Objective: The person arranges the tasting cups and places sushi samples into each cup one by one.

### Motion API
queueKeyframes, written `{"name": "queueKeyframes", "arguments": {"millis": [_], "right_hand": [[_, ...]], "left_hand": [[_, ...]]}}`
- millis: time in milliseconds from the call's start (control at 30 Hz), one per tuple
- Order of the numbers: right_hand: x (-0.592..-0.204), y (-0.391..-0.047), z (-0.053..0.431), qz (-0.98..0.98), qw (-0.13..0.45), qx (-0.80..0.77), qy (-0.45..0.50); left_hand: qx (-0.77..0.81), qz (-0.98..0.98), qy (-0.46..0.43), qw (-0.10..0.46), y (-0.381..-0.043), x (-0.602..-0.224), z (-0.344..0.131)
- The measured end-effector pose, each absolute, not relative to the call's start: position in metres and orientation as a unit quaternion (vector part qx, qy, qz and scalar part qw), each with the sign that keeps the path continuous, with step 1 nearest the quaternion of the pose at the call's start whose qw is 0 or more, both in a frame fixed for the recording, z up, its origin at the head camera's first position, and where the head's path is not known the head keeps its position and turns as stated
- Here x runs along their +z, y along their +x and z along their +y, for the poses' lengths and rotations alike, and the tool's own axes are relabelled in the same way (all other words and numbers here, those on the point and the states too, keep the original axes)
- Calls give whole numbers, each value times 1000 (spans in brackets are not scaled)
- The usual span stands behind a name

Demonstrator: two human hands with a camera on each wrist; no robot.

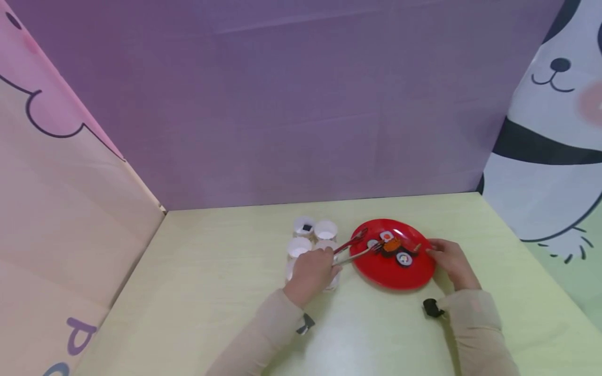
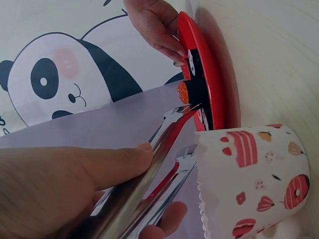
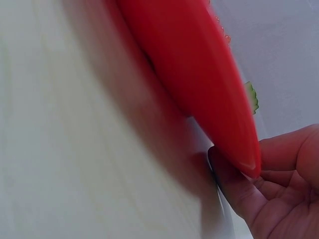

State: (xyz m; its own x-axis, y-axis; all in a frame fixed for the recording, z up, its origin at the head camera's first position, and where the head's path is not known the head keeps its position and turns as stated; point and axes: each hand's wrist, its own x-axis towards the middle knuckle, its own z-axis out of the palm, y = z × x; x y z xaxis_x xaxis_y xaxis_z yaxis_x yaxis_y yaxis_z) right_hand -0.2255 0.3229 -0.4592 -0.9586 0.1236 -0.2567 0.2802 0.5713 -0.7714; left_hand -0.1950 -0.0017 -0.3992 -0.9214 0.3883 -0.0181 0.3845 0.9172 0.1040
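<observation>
My left hand [image 1: 311,274] grips the tongs [image 2: 137,186], parted tips pointing right at the sushi [image 1: 392,245], perhaps touching; my right hand [image 1: 452,261], nearer, pinches the plate [image 1: 390,277].

Table [image 1: 216,266] across lower frame, back wall [image 1: 301,104] behind it along the top. Right of centre, plate [image 1: 395,277] with sushi pieces [image 1: 404,259] on its middle, right hand [image 1: 452,261] at its right rim; just left of plate, cups [image 1: 299,247] in 2 columns, 1 small piece [image 1: 307,227] in the rear left cup. Left hand [image 1: 310,274] near frame centre, partly hiding the near cups, tongs [image 1: 356,256] extending right from it, tips over the plate's left half.
</observation>
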Motion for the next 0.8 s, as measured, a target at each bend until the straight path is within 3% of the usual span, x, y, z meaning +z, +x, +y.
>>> {"name": "queueKeyframes", "arguments": {"millis": [800], "right_hand": [[-456,-225,321,878,101,-451,123]], "left_hand": [[38,977,207,22,-192,-400,2]]}}
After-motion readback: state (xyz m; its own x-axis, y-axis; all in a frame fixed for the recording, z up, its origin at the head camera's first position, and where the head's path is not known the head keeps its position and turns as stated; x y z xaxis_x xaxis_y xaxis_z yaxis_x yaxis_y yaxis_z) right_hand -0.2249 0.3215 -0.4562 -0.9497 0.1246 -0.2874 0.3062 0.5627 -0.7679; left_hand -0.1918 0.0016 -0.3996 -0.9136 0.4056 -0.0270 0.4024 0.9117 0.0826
